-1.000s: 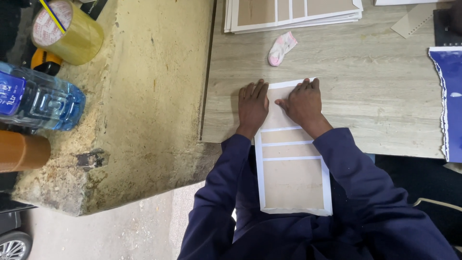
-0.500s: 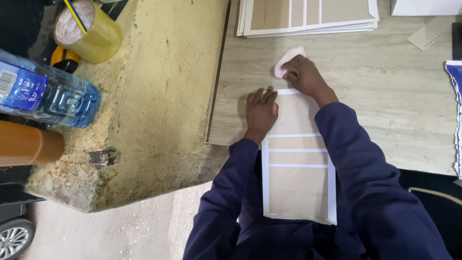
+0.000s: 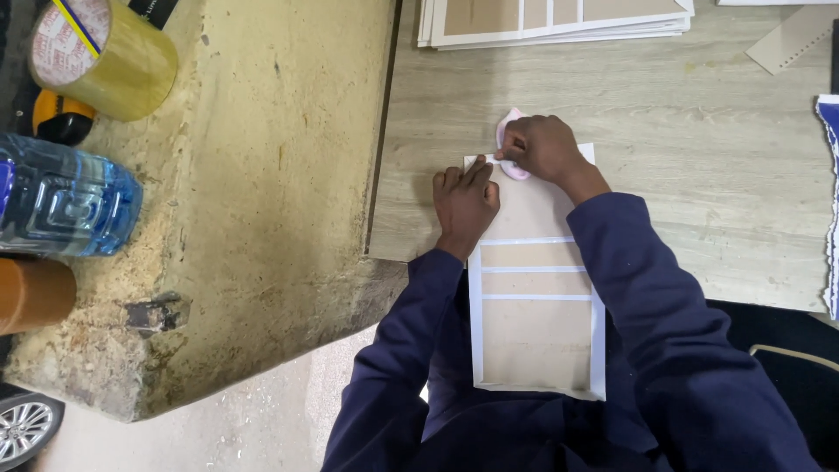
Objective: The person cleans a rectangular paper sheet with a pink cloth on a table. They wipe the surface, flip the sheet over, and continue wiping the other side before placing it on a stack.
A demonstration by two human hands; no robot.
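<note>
A brown card panel (image 3: 533, 328) with white border strips lies on the wood-grain table, its near end hanging over the edge toward me. My left hand (image 3: 464, 203) presses flat on the panel's far left corner, fingers together. My right hand (image 3: 544, 147) grips a small pink and white cloth (image 3: 508, 140) and holds it against the panel's far edge. Dark blue sleeves cover both arms.
A stack of similar white-bordered panels (image 3: 559, 19) lies at the table's far side. A rough yellow block (image 3: 271, 175) at left carries a tape roll (image 3: 100, 57), a blue water bottle (image 3: 61, 197) and a brown cylinder (image 3: 31, 293). Blue torn paper (image 3: 830, 175) sits at right.
My right hand left the panel, reached out to the pink cloth, took hold of it and brought it back onto the panel's far edge. My left hand stayed pressed on the panel.
</note>
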